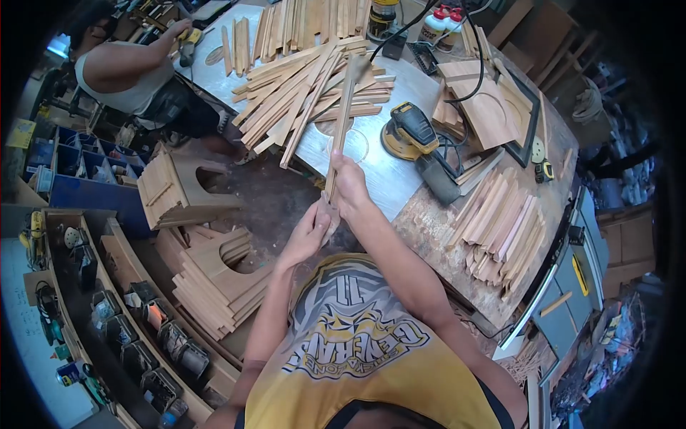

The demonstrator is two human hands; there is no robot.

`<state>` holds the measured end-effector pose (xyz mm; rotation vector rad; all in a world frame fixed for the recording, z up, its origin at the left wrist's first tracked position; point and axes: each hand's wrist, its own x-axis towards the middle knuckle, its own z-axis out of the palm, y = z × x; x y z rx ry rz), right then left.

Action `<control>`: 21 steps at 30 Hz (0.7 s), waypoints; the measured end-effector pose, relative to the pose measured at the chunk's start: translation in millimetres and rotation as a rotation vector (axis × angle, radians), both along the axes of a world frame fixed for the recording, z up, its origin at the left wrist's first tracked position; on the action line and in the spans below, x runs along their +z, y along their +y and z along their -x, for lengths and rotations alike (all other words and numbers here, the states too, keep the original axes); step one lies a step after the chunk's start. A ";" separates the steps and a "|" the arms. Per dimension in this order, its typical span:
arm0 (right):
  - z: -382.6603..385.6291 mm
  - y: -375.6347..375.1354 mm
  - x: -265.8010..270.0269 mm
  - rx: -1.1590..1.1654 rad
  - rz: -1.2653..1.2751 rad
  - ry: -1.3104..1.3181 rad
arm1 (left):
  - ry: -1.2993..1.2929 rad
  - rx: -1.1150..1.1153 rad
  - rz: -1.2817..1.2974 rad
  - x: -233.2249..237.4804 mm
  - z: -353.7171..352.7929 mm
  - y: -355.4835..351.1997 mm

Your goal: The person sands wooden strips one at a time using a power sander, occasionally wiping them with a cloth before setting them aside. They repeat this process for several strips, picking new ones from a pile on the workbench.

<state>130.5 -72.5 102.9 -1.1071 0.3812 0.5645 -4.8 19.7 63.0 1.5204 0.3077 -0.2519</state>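
A long narrow wooden strip (344,114) runs from my hands up over the workbench. My right hand (348,187) grips it near its lower end. My left hand (309,232) holds the bottom tip of the same strip, just below the right hand. Past the strip's far end lies a loose pile of similar wooden strips (307,89) on the metal bench top (389,179).
A yellow orbital sander (411,132) sits right of the strip. Stacked moulded strips (500,225) lie at right, cut panels (482,107) behind. Wooden boxes with arched holes (214,279) stand on the floor at left. Another person (125,68) works at the bench's far left.
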 end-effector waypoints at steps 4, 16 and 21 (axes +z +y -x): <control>25.0 -6.5 -21.2 -0.102 -0.109 0.061 | -0.106 -0.126 -0.141 -10.5 20.8 14.9; 5.5 -82.9 -10.2 0.342 0.582 -0.544 | -0.029 0.280 -0.324 -23.6 35.8 -34.8; -107.2 -139.9 14.4 0.342 1.847 -1.335 | 0.283 0.182 -0.269 -47.4 35.2 -39.0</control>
